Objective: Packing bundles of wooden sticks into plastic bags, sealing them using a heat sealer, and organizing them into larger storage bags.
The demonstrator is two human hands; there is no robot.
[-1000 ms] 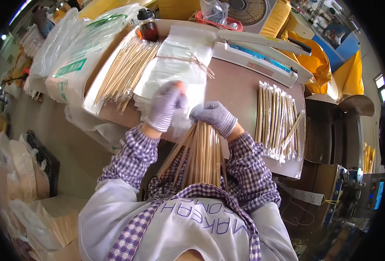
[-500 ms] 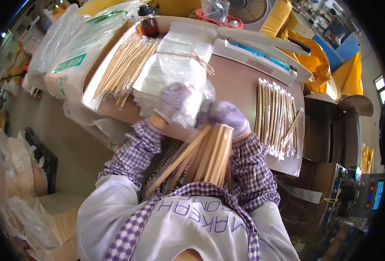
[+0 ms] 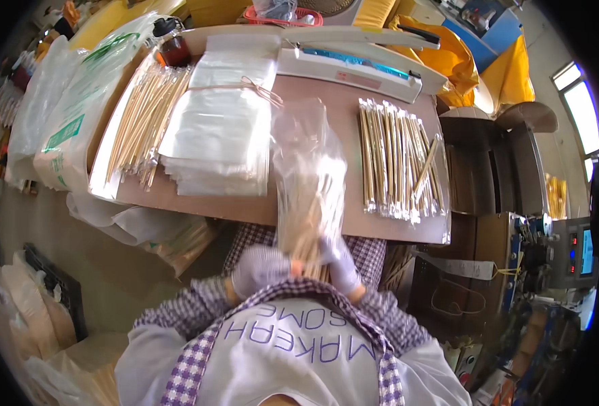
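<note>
A bundle of thin wooden sticks (image 3: 306,227) lies lengthwise inside a clear plastic bag (image 3: 307,139), close in front of my apron. The bag's far end is loose and rests over the table's near edge. My left hand (image 3: 262,269), in a pale glove, closes around the near end of the sticks. My gloved right hand (image 3: 340,265) grips the bag's near right side, its fingers partly blurred. Beyond my left hand lies a stack of flat clear bags (image 3: 218,128), tied across with a brown string (image 3: 245,86).
Loose wooden sticks (image 3: 147,115) fill a white-lined tray at left, beside a dark-lidded bottle (image 3: 172,44). Wrapped sticks (image 3: 397,159) lie in a row at right. A long bag sealer (image 3: 357,68) stands at the back. An open cardboard box (image 3: 478,162) sits beyond the table's right edge.
The sticks, bare in my right hand before, are now inside a clear bag. My left hand has left the bag stack, and both hands have drawn back toward my body. The view has shifted.
</note>
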